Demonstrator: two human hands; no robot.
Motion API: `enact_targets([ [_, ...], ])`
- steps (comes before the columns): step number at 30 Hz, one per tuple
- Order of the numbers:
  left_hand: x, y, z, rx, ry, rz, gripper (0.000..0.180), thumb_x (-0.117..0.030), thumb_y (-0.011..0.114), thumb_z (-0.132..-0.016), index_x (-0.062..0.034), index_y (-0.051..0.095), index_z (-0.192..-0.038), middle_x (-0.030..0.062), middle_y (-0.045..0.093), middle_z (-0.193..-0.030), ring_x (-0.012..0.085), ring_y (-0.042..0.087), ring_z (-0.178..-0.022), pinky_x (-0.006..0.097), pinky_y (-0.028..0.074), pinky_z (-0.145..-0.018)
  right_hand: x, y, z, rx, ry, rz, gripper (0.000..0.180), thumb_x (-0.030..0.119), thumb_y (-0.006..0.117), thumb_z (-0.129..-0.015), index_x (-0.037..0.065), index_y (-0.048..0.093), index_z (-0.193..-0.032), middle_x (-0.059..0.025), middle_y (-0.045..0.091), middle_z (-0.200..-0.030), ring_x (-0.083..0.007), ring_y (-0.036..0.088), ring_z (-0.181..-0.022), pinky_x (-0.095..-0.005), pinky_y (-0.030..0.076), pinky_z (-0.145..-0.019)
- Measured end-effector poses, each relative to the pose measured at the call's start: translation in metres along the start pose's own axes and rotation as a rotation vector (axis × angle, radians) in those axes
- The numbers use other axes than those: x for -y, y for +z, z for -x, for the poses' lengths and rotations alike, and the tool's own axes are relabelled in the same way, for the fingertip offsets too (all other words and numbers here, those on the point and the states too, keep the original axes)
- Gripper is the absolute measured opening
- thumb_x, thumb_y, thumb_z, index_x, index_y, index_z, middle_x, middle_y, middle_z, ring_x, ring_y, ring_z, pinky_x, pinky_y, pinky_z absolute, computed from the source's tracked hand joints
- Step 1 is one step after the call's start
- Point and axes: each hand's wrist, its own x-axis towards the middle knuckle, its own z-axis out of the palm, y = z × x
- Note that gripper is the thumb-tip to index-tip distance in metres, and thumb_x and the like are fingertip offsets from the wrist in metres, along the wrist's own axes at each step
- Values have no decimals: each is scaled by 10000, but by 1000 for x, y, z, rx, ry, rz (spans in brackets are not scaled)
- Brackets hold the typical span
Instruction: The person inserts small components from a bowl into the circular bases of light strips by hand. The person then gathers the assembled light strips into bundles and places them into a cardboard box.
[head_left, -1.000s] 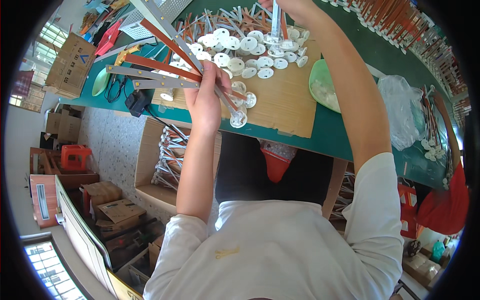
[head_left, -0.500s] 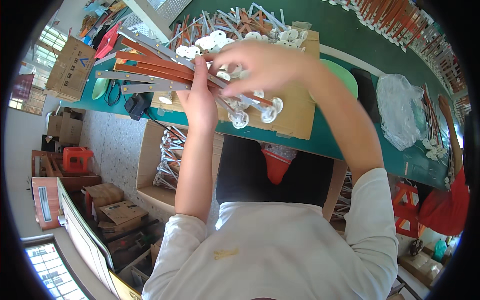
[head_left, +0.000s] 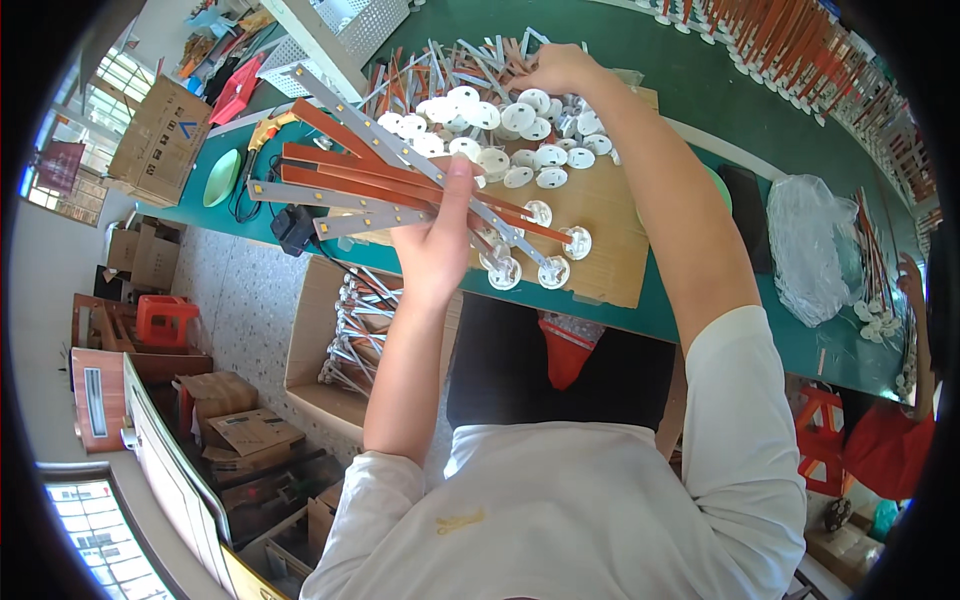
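Note:
My left hand (head_left: 438, 235) is wrapped round a fanned bundle of LED light strips (head_left: 345, 120), some grey with small yellow chips, others showing orange-brown backs. Clear round ends (head_left: 553, 270) of that bundle stick out to the right of the hand, over the cardboard. My right hand (head_left: 558, 72) reaches to the far side of a heap of similar strips (head_left: 450, 68), its fingers closed at the strip ends there; how many they pinch is hidden. White round discs (head_left: 518, 118) on the near side of the heap lie between my hands.
A cardboard sheet (head_left: 615, 255) lies on the green table (head_left: 735, 270). At left are a green dish (head_left: 222, 178), a black adapter (head_left: 293, 228) and a hot glue gun (head_left: 268, 130). A clear plastic bag (head_left: 812, 250) lies right. Below the table stands a box of strips (head_left: 325, 375). Another person's arm (head_left: 915, 300) shows far right.
My right hand has moved from beside the held bundle to the far side of the heap. My left hand still holds its bundle, shifted slightly right and nearer in the view.

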Motion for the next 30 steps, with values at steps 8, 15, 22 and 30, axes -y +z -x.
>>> enact_targets([
  [8, -1, 2, -3, 0, -32, 23, 211, -194, 646, -943, 12, 620, -980, 51, 624, -820, 82, 556, -593, 226, 465, -504, 28, -31, 25, 22, 24, 25, 335, 367, 744, -735, 71, 753, -892, -170, 711, -933, -334, 688, -842, -426, 551, -755],
  [15, -4, 12, -3, 19, 23, 13, 185, -156, 658, -931, 21, 619, -962, 67, 640, -825, 92, 582, -617, 234, 487, -511, 23, -76, 53, -308, -44, -65, 261, 220, 749, -627, 10, 731, -781, -251, 673, -814, -379, 684, -806, -454, 547, -743],
  [22, -12, 16, -13, 78, 34, -49, 173, -138, 676, -913, 29, 628, -908, 72, 654, -773, 100, 577, -543, 227, 458, -464, -5, -94, 84, -680, -369, -340, 188, 223, 662, -745, 43, 717, -743, -213, 637, -679, -387, 643, -660, -437, 500, -604],
  [30, -22, 31, -27, 184, 61, -284, 263, -217, 704, -893, 31, 672, -809, 36, 644, -653, 86, 578, -518, 228, 443, -476, -33, -40, 66, -808, -589, -250, 249, 295, 708, -725, 47, 718, -754, -206, 666, -744, -391, 654, -704, -453, 534, -669],
])
